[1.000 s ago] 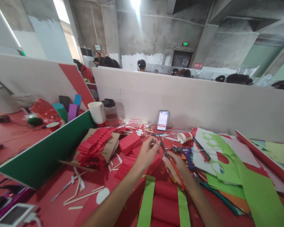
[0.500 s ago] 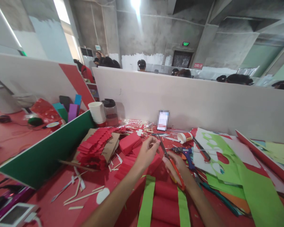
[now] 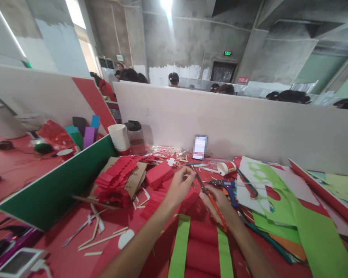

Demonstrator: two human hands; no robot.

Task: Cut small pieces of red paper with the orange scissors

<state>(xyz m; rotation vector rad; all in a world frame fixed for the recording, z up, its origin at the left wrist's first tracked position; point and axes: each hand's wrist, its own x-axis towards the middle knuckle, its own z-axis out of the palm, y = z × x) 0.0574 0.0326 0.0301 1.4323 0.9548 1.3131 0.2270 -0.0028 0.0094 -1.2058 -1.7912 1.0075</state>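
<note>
In the middle of the head view, my right hand (image 3: 216, 199) is wrapped around a pair of scissors (image 3: 209, 196) with orange handles. Their dark blades point up and away from me. My left hand (image 3: 181, 185) is closed in a pinch beside the blades, fingertips almost at them. Whatever lies in that pinch is too small to make out. Below both hands is a red padded piece (image 3: 203, 247) with a light green strip (image 3: 179, 245) along each side. Flat red pieces (image 3: 155, 202) lie under and beside my left forearm.
To the left are red zigzag-edged pieces (image 3: 116, 173) on cardboard and a green board (image 3: 55, 185). A blue glue gun (image 3: 230, 189), a cutter knife (image 3: 248, 183) and green sheets (image 3: 316, 227) lie right. A phone (image 3: 200, 147) leans on the white partition (image 3: 234, 119). Thin wooden sticks are scattered left.
The scissors' handles have come closer together in my right hand. My left hand has stayed almost in place beside the blades.
</note>
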